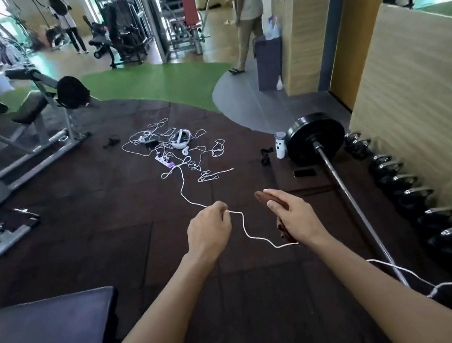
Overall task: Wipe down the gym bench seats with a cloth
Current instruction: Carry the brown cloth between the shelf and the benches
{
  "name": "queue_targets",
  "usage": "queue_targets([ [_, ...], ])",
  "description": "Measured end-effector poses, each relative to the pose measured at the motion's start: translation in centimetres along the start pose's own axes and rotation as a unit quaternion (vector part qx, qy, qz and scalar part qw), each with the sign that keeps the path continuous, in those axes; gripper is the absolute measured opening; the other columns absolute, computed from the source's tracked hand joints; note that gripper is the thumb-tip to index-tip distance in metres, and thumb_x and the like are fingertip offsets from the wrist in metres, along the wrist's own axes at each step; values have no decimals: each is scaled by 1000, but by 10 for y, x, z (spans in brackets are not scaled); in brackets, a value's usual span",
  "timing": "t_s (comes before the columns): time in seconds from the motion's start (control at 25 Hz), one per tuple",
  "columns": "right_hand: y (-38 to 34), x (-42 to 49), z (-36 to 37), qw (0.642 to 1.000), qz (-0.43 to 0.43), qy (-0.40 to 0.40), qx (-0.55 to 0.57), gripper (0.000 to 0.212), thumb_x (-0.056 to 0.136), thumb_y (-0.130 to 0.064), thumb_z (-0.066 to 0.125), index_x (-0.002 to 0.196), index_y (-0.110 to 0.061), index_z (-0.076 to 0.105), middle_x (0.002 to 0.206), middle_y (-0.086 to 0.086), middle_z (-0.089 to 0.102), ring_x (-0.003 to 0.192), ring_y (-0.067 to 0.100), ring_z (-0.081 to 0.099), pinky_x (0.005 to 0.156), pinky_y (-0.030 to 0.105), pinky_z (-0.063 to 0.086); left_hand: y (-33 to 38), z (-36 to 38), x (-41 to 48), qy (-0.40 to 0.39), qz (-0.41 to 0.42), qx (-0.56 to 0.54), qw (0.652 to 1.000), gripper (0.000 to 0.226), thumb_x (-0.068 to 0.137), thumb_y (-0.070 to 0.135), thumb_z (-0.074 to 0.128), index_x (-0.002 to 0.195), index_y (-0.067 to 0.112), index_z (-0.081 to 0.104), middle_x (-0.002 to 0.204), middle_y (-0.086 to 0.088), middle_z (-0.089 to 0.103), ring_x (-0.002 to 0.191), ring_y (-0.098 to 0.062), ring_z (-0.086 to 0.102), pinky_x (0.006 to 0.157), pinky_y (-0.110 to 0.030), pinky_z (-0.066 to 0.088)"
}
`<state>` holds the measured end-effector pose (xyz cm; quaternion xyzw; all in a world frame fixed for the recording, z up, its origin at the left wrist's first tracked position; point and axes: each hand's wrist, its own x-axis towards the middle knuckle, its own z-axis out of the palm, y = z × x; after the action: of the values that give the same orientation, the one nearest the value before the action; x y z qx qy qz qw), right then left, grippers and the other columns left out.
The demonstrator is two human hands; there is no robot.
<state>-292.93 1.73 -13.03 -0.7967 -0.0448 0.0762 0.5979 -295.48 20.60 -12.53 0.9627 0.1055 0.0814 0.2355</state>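
The cloth (282, 218), a brown folded piece, is held in the right hand (292, 217), whose fingers close around it above the dark floor mat (107, 221). It touches no seat; the nearest bench seat (46, 336) lies low on the left, well apart from it. The left hand (209, 229) pinches a white cable (186, 190) that runs from a tangle of cables (175, 146) on the floor towards the right hand. Probably the cable is lifted out of the way before wiping starts. A barbell (339, 176) lies at the right.
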Motion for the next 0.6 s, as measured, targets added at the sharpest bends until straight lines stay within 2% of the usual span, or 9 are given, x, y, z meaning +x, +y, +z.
queue_targets([
  [0.12,-17,126,3,1000,7,-17,0,33,99,-14,55,129,-25,62,42,-6,50,36,10,45,41,24,41,1,11,120,-9,-18,-3,1000,23,95,29,47,109,26,64,106,3,71,102,-25,64,84,-37,49],
  [0.24,-21,244,11,1000,5,-16,-14,33,99,-14,54,129,-24,62,47,-3,52,36,8,47,41,23,41,-8,31,241,-11,-22,1,1000,22,95,30,47,108,27,64,107,3,71,102,-24,64,85,-37,49],
  [0.36,-27,381,26,999,3,-12,-34,32,99,-14,54,128,-23,63,51,2,53,36,6,48,41,20,43,-24,58,383,-20,-14,4,1000,22,95,30,47,107,25,64,105,3,71,102,-25,64,84,-37,48],
  [0.6,-55,609,32,999,28,14,-13,33,99,-15,54,130,-24,62,51,-3,53,38,4,50,42,21,44,-23,74,625,-52,14,-2,999,23,94,29,47,110,26,64,108,3,71,105,-23,63,85,-37,48],
])
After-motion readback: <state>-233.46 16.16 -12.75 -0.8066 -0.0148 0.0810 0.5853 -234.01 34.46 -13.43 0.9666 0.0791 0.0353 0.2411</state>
